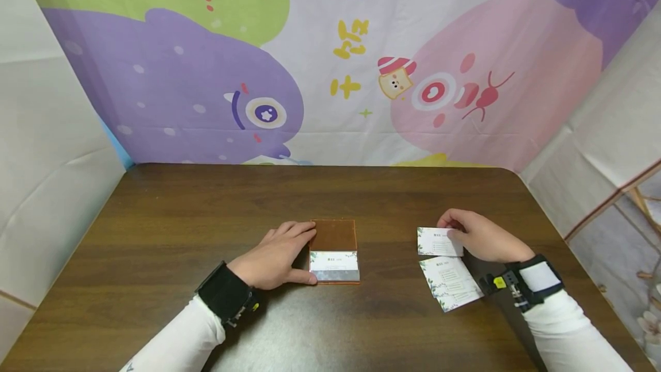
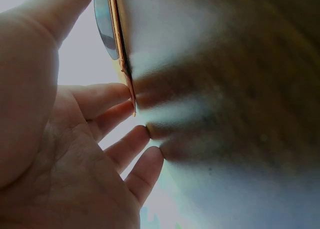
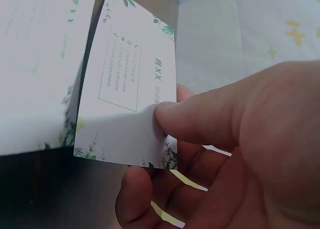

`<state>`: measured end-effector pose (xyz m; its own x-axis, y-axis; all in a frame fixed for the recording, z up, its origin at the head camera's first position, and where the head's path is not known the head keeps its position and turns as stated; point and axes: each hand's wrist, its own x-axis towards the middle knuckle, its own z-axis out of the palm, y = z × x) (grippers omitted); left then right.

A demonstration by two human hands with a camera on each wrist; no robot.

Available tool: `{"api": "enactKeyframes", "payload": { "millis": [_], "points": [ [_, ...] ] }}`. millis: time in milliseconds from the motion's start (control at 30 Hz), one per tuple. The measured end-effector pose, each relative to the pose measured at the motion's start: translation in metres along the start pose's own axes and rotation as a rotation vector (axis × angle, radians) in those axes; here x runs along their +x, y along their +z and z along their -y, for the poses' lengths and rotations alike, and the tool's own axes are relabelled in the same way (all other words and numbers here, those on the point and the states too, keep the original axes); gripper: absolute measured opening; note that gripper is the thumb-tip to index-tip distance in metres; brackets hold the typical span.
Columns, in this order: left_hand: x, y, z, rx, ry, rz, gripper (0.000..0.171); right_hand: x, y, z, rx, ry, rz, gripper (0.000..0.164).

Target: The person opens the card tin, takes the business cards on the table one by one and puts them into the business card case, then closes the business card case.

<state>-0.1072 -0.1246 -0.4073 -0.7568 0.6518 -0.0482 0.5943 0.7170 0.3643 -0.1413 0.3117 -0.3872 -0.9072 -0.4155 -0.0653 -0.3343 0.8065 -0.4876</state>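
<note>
An orange-brown card holder [image 1: 333,235] lies opened flat on the table, a white business card [image 1: 333,260] tucked in its lower pocket. At its left side my left hand [image 1: 276,254] rests with fingers spread, index finger touching the upper edge and thumb on the lower corner. The left wrist view shows these fingertips against the holder's thin edge [image 2: 120,49]. My right hand [image 1: 482,238] pinches a white business card [image 3: 127,84] with green leaf print between thumb and fingers. Just below that card, several similar cards [image 1: 448,280] lie in a loose, fanned pile.
The brown wooden table [image 1: 232,200] runs back to a printed cloth [image 1: 341,119] with cartoon figures. Pale cloth walls [image 1: 57,131] stand on both sides. A black band with a device [image 1: 534,281] sits on each wrist.
</note>
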Motion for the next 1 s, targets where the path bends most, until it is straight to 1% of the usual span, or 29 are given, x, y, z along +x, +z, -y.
{"api": "enactKeyframes", "payload": {
  "millis": [133, 333, 700, 1000],
  "points": [
    [0.001, 0.000, 0.001, -0.001, -0.001, 0.005, 0.095, 0.002, 0.000, 0.003, 0.000, -0.012, -0.011, 0.014],
    [0.001, 0.001, 0.001, 0.003, -0.001, 0.006, 0.095, 0.005, -0.001, 0.010, 0.018, -0.006, -0.016, 0.011],
    [0.001, 0.002, 0.002, 0.005, -0.002, 0.001, 0.095, 0.014, -0.006, 0.030, 0.040, -0.017, -0.023, 0.008],
    [0.001, 0.002, 0.002, 0.014, 0.002, -0.005, 0.096, 0.024, -0.002, 0.045, 0.077, -0.033, -0.019, 0.008]
  ]
}}
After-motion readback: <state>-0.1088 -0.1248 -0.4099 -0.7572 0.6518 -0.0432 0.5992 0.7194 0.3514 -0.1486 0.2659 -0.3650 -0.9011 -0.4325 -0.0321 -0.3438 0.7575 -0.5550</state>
